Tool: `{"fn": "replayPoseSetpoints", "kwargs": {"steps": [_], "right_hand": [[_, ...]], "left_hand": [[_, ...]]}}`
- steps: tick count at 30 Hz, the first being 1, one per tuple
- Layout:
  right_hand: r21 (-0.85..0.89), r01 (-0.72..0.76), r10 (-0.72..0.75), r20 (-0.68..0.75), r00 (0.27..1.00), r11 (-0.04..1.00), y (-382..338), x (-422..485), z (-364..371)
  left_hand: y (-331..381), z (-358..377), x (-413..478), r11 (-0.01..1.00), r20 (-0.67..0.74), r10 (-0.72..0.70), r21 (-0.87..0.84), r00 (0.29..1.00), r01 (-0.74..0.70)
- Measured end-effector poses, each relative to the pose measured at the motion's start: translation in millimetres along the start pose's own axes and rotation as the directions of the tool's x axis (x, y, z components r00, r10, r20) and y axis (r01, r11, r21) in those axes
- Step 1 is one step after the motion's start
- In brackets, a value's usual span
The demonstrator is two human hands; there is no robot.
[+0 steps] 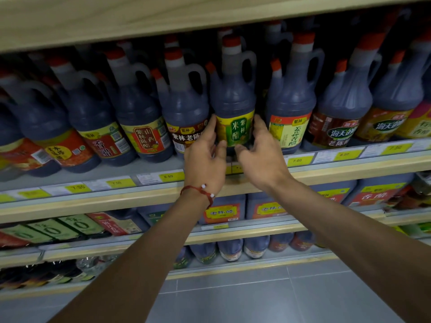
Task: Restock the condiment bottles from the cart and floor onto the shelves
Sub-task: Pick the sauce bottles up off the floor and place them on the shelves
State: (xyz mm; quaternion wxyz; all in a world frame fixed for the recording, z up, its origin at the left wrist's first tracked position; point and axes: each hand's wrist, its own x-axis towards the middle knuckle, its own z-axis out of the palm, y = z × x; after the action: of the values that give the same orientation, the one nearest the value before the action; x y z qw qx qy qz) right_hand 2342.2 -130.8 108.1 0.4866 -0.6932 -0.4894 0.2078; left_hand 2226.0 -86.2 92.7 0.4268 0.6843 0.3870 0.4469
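Both hands are working the green-label bottle [234,99], which is standing upright in the front row on the shelf [121,170]. The left hand [205,159], with a red cord bracelet [198,188] at the wrist, is cupping the bottle's left side, fingers curled round the label and thumb low in front. The right hand [261,155] is mirroring it on the bottle's right side, half-closed around it. A brown-label bottle [186,108] is sitting just left of it and a yellow-label bottle [289,108] just right, with price tags [171,176] running below.

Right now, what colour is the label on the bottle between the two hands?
Yellow with a green panel, on the bottle; head view shows it best.
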Motion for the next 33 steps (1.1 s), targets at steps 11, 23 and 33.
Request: {"fn": "replayPoseSetpoints", "kwargs": {"steps": [11,23,33], "right_hand": [[-0.023,0.101,-0.102,-0.078,0.992,0.995,24,-5,-11],[-0.119,0.159,-0.172,-0.105,0.98,0.98,27,7,0],[0.094,0.185,-0.162,-0.207,0.965,0.978,29,2,-4]], "left_hand": [[6,4,0,0.988,-0.197,0.035,-0.14,0.98,-0.063],[1,12,4,0.994,-0.307,0.112,0.039,0.945,-0.105],[-3,8,6,0.996,-0.321,0.067,-0.033,0.945,-0.082]]}}
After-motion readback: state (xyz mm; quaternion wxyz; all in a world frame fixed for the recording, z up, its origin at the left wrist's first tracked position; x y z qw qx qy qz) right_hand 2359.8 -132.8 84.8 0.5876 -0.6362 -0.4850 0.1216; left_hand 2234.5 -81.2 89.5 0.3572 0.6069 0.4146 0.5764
